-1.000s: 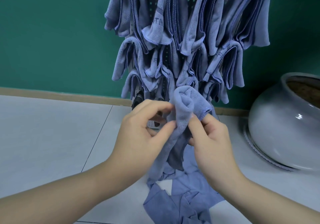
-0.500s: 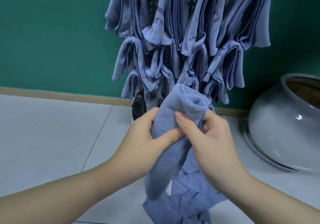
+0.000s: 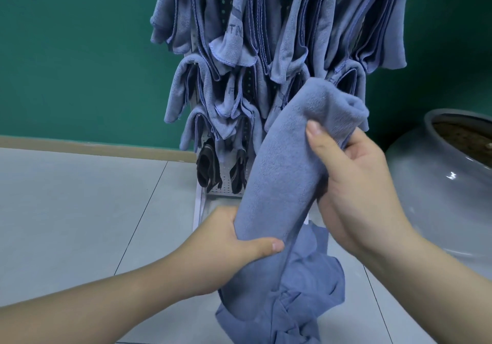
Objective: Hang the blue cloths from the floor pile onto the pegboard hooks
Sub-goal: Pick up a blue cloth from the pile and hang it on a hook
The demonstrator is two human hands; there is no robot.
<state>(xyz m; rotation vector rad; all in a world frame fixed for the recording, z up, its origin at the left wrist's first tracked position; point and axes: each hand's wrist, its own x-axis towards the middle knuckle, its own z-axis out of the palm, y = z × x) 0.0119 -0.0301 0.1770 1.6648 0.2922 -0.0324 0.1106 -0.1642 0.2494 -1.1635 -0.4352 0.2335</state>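
A blue cloth [image 3: 290,162] is stretched slantwise in front of the pegboard [image 3: 226,184]. My right hand [image 3: 356,184] grips its folded upper end, thumb on the front. My left hand [image 3: 234,245] grips its lower part, thumb across the fabric. Several blue cloths [image 3: 279,37] hang from the pegboard hooks and cover most of the board. Beneath my hands, the floor pile [image 3: 292,306] of crumpled blue cloths lies at the board's foot.
A large grey ceramic pot [image 3: 436,178] stands on the floor at the right, close to my right hand. Two black items [image 3: 207,168] hang low on the pegboard. A green wall [image 3: 80,51] is behind; grey floor tiles [image 3: 80,210] spread to the left.
My left hand slid down the cloth from its top to its lower part. My right hand stayed at the upper end and rose slightly, so the cloth is now drawn out long.
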